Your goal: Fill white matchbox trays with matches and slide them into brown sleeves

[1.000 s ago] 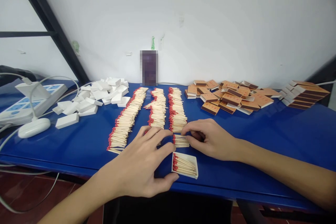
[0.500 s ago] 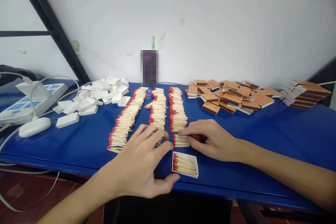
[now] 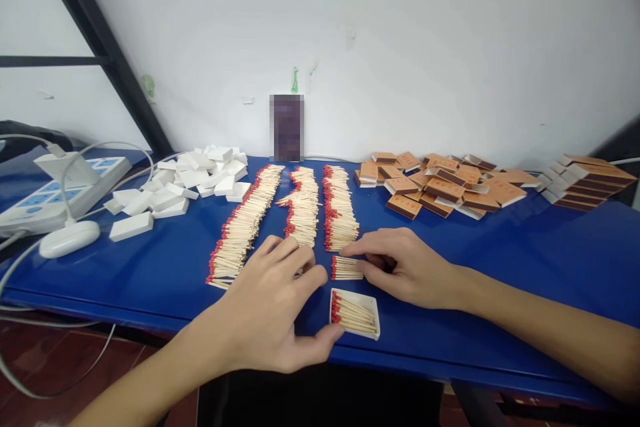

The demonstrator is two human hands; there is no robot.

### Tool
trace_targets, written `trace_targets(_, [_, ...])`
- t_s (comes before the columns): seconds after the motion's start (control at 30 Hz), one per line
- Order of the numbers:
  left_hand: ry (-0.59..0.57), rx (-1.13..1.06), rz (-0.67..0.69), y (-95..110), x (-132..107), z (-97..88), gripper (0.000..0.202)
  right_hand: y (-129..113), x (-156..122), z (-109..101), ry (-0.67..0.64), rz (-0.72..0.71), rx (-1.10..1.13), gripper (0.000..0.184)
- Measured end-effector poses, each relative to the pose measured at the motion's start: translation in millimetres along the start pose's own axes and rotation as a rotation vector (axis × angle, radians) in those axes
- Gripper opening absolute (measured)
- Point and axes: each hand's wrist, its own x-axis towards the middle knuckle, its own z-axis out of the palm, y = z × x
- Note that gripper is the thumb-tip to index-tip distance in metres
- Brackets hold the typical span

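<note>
A small white inner matchbox tray (image 3: 376, 328) lies near the table's front edge, partly filled with red-headed matches (image 3: 354, 313). My left hand (image 3: 280, 307) is open beside it, its thumb tip at the tray's lower left corner and its fingers arched over the near end of the middle row of matches (image 3: 303, 213). Just behind the tray is a short, separate group of matches (image 3: 345, 268). My right hand (image 3: 405, 267) has its index finger and thumb bent around that group's upper edge and right end; its other fingers are curled under.
Two further long rows, the left row of matches (image 3: 250, 220) and the right row of matches (image 3: 341, 207), run toward the wall. White trays (image 3: 195, 177) are heaped at left near a power strip (image 3: 100, 183). Orange matchbox sleeves (image 3: 445, 187) are piled right, beside stacked boxes (image 3: 590, 180).
The whole view has shifted slightly to the right. My left thumb has risen a little toward the tray corner. My right hand stays at the short group of matches.
</note>
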Motion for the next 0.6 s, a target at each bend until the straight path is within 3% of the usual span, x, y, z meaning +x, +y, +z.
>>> trace_targets(0.6, [-0.017,0.0,-0.008,0.1,-1.5,-1.6,0.033,-1.5,1.9,0.9,0.001,0.046,0.005,0.021])
